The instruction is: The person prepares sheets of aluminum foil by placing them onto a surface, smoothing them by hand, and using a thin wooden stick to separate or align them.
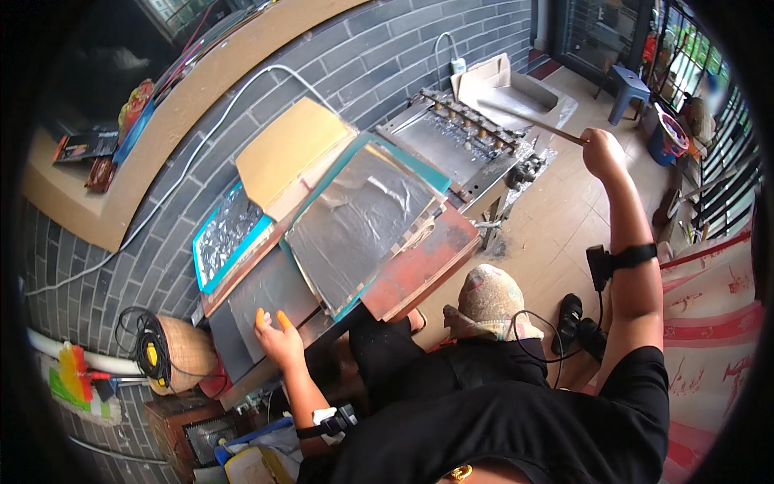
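My right hand (603,154) grips the near end of a long thin rod (553,128). Its far end blurs out over a shallow box (532,91) beside a cardboard flap. Two fingers of my left hand (281,342) wear orange finger covers; they are spread and hold nothing. That hand is over or at the near edge of a grey metal plate (266,296); whether it touches cannot be made out. In front of me, a stack topped by a dark wrinkled sheet (363,224) lies partly over a reddish board (423,260) and a teal board (432,172).
A metal frame (447,145) with a row of brass-coloured fittings stands beyond the boards. Along the brick wall are a yellowish panel (296,154) and a blue-rimmed tray (233,236) of shiny scraps. A woven basket (181,354) with coiled cable stands left; a blue stool (629,91) is far right.
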A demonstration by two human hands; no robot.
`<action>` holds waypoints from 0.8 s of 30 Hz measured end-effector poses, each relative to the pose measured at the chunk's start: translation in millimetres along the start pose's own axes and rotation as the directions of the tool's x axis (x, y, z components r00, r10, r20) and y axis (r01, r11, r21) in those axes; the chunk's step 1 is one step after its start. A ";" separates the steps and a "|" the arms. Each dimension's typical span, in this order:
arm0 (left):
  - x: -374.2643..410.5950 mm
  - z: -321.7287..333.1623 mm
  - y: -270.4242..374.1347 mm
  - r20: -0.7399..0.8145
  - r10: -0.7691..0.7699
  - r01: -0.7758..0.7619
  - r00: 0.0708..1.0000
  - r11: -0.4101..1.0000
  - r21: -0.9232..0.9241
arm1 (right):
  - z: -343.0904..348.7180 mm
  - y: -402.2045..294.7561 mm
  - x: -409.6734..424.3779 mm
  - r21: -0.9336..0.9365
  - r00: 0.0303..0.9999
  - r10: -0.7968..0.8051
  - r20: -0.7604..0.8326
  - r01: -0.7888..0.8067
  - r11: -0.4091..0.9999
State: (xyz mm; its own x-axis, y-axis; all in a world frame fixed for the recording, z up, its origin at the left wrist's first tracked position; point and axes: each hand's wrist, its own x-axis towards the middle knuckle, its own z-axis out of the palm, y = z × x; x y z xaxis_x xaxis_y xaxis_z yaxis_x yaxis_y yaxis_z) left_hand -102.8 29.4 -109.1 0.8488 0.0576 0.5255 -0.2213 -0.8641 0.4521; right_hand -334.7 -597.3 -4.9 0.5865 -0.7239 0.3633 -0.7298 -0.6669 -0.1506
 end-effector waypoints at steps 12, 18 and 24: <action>33.5 2.4 80.8 -0.049 0.309 -0.307 0.950 0.890 -0.336 | -62.3 -117.8 -171.7 0.851 0.821 -0.386 0.421 -0.210 0.481; 39.2 10.0 182.5 0.022 0.610 -0.550 0.792 0.728 -0.409 | -84.9 -124.9 -193.5 0.769 0.793 -0.402 0.457 -0.125 0.627; 19.0 31.1 237.3 0.107 0.771 -0.644 0.628 0.592 -0.484 | -87.7 -115.0 -196.1 0.750 0.808 -0.350 0.475 -0.163 0.641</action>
State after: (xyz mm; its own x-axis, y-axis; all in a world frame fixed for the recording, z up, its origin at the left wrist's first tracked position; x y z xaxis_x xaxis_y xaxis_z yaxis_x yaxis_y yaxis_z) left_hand -124.2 -190.1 -14.3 0.4141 -0.6829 0.6018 -0.9102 -0.3065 0.2784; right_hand -396.6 -363.1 21.9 0.8956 -0.4355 -0.0902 -0.3002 -0.4423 -0.8452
